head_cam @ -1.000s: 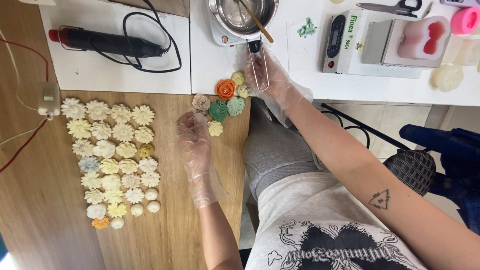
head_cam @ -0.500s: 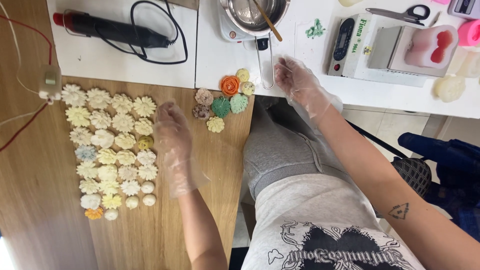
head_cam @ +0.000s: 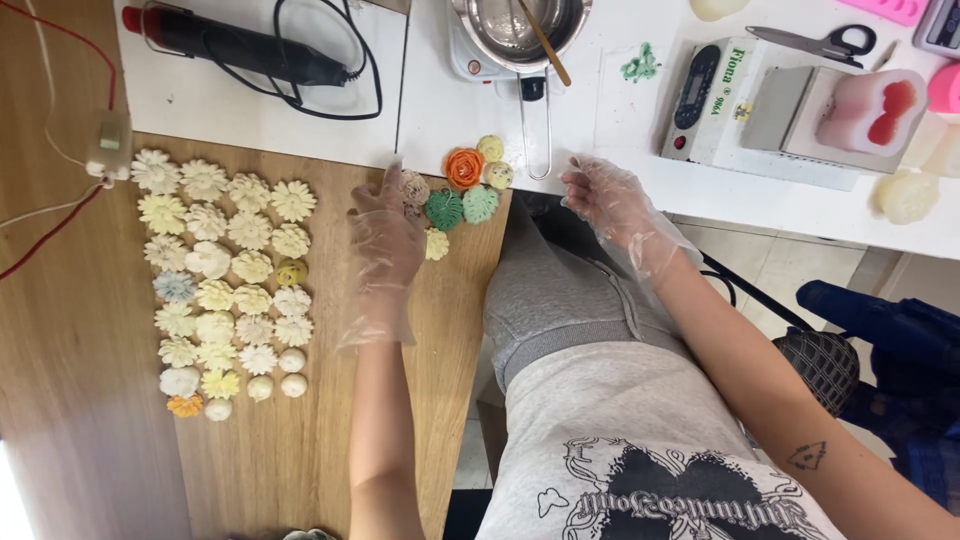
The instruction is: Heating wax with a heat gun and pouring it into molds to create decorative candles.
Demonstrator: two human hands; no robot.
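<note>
A small cluster of wax flowers lay at the wooden surface's far corner, just below the pan handle. The gloved left hand rested open on the cluster's near-left side, fingertips touching a beige flower. The gloved right hand hovered open and empty right of the cluster, beside that handle.

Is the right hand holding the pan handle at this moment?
No, the gloved right hand rests open at the white table's edge, beside the wire pan handle but apart from it.
</note>
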